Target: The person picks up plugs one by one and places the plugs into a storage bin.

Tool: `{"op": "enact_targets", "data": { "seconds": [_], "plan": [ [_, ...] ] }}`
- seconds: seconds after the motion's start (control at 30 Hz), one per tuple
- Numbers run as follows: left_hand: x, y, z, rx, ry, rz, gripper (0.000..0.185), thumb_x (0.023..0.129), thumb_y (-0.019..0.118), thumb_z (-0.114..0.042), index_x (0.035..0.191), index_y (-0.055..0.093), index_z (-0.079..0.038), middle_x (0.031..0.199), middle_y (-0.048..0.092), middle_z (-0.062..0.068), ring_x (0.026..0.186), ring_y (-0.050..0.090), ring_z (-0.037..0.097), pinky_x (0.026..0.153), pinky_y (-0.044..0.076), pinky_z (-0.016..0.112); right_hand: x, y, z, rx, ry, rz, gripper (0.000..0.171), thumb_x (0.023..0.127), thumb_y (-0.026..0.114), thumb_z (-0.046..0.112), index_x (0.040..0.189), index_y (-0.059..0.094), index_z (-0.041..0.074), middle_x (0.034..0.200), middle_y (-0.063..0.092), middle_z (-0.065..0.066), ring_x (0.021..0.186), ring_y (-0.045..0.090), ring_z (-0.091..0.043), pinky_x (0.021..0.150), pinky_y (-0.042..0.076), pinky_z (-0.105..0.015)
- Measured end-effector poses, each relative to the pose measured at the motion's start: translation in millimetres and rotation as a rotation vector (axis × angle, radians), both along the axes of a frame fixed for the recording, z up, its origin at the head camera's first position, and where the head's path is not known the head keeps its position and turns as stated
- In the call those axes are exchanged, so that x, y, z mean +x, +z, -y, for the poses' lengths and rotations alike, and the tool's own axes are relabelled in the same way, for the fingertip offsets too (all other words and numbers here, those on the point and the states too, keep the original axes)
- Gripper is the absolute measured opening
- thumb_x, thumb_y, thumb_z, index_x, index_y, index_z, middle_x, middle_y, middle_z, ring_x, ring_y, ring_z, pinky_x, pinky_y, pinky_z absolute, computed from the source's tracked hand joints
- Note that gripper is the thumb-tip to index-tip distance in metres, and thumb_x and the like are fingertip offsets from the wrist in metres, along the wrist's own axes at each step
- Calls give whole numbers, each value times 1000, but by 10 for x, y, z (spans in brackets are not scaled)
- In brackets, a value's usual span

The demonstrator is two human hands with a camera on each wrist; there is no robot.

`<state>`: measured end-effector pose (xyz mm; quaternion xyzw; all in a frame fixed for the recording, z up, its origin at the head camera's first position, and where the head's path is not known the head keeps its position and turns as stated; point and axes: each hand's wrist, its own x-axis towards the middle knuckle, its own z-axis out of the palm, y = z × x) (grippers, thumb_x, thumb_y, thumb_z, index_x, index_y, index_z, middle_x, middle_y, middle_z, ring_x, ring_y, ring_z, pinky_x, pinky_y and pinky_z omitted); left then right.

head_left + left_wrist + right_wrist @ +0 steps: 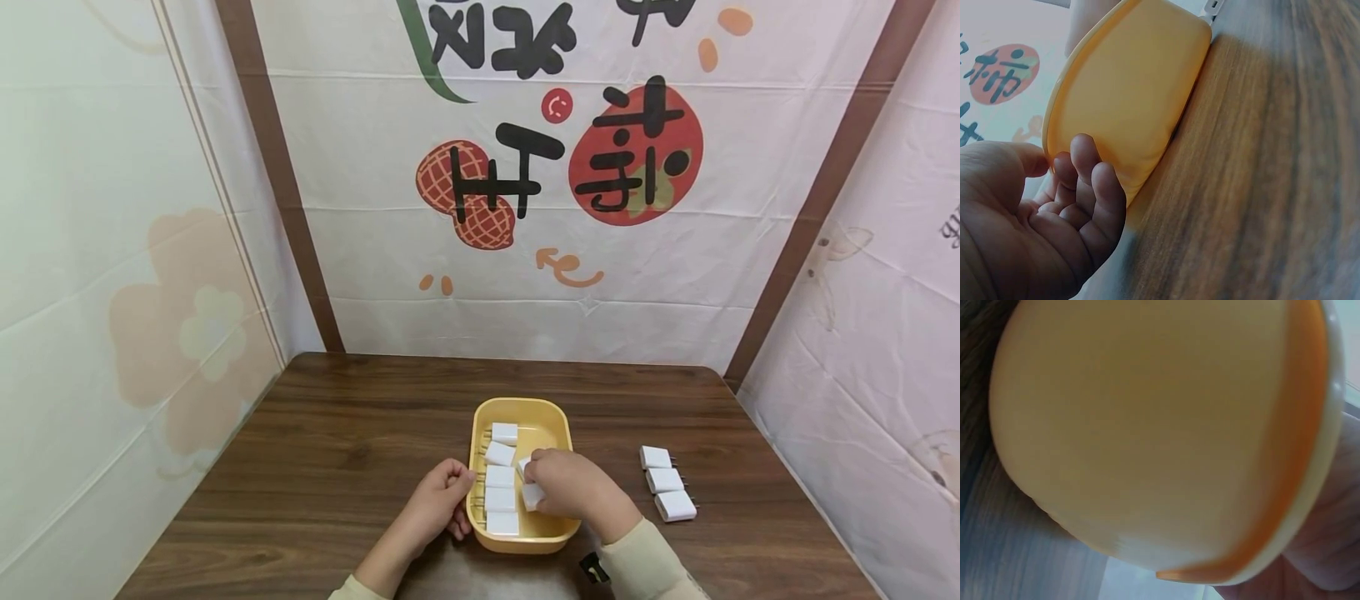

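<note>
While my right hand (564, 483) pinched a white plug (532, 495) over the yellow tray (557, 425), five more plugs lay in a column along its left side. My left hand (438, 500), fingers curled and empty, rested against the tray's left rim. Judged the step as placing; next move wanted a lowering into the bare right half. Three plugs (667, 482) waited on the wooden table (337, 450), right of the tray, with open room around.
</note>
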<state>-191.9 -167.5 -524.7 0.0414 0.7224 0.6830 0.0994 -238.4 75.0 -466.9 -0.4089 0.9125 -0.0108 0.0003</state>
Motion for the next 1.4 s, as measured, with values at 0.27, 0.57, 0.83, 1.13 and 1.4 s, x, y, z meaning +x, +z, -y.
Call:
{"op": "enact_targets", "data": {
  "seconds": [0.27,0.57,0.83,1.13,1.4],
  "plan": [
    [-3,-9,1,-2,-3,-10,34,108,51,-25,114,47,8,65,59,5,51,59,14,45,51,26,16,-4,-3,-6,12,-16,21,74,86,12,79,66,17,79,50,8,66,42,-7,59,41,-25],
    [-10,-15,0,0,-6,-11,34,108,51,-25,115,46,8,66,59,4,51,59,14,45,51,26,-28,-52,24,-2,-7,-49,19,74,86,13,84,69,16,83,56,5,68,46,-8,60,45,-27],
    [-2,0,-5,1,-9,-8,33,109,50,-24,115,46,8,66,59,5,51,59,14,46,51,26,-65,-111,33,-15,-34,-57,19,74,86,12,83,70,15,84,57,4,68,46,-8,60,45,-27],
    [-1,0,-2,-3,-4,-6,32,109,50,-23,115,46,8,66,59,5,50,59,14,45,51,26,-72,-150,48,-12,-59,-95,20,75,85,13,86,69,12,86,58,2,68,48,-9,60,47,-28],
    [-3,1,-3,-3,0,-4,32,109,50,-24,115,47,8,66,59,5,50,59,14,45,51,26,-84,-165,55,1,-73,-102,20,77,86,16,88,70,12,87,59,2,67,49,-8,60,48,-28]
  ]
}}
